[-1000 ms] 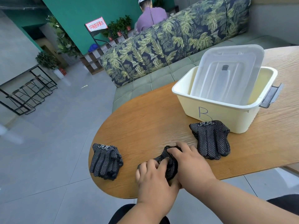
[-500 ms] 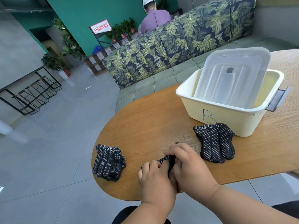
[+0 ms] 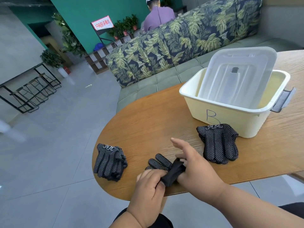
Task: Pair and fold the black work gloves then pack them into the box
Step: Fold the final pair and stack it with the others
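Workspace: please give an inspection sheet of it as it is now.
Surface: wooden table, rounded end.
Job's things: glove pile on the left; second glove pile touching the cream box; clear lid leaning inside the box; glove pair being folded.
Clutter: nothing seen.
Hands: left hand pinches the pair's cuff; right hand has fingers inside the cuff.
Cables: nothing seen.
Surroundings: leaf-print sofa, seated person behind it.

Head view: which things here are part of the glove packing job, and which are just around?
Job:
- black dotted glove pair being folded
- left hand, right hand
- left glove stack
- right glove stack
- cream plastic box marked B
- clear plastic lid

Around:
- leaf-print sofa
- red-and-white sign
- potted plants
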Available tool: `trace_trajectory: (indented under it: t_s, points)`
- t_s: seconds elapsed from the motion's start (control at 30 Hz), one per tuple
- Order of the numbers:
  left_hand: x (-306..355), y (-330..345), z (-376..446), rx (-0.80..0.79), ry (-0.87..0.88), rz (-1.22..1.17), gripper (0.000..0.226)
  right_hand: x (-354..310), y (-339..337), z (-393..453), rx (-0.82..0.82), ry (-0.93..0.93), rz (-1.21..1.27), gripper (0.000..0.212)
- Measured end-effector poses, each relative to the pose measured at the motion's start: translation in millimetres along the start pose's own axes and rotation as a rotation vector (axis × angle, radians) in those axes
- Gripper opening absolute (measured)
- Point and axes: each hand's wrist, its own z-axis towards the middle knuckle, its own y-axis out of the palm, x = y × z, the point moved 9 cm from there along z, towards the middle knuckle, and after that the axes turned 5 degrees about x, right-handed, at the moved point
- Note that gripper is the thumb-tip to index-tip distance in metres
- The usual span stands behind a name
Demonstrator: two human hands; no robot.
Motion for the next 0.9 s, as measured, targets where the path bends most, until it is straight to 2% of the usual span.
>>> trace_trajectory:
  t_s: [0.07, 0.17, 0.3, 0.4, 0.5, 0.63, 0.77, 0.83, 0.9]
  points:
    - [1, -2, -3, 0.001, 0.034, -0.013, 0.027, 4, 5, 0, -0.065, 0.065, 0.068, 0.068]
    - [7, 0, -4, 0.004, 0.052, -0.028, 0.041, 5, 12, -1, -0.129, 0.108, 0.053, 0.020]
    - [6, 0, -2, -0.006, -0.040, -0.135, 0.036, 0, 16, -1, -0.154, 0.045, 0.082, 0.003]
    - [-8, -2, -5, -0.024, -0.220, -0.344, 0.030, 0, 16, 1, -0.137, 0.024, 0.142, 0.008]
    - [-11, -5, -2, -0.026, -0.271, -0.475, 0.030, 5, 20, 2, -0.155, 0.076, 0.230, 0.012]
    - [-17, -6, 9, -0.025, -0.308, -0.521, 0.030, 9, 25, 4, -0.166, 0.133, 0.249, 0.020]
    - [-28, 0, 12, 0.029, -0.364, -0.495, 0.024, 17, 26, 9, -0.127, 0.172, 0.211, 0.008]
    - [-32, 2, 16, 0.075, -0.398, -0.474, 0.017, 25, 24, 14, -0.064, 0.216, 0.176, 0.013]
    - [-38, 0, 19, 0.141, -0.451, -0.454, 0.022, 28, 23, 16, -0.007, 0.242, 0.161, 0.031]
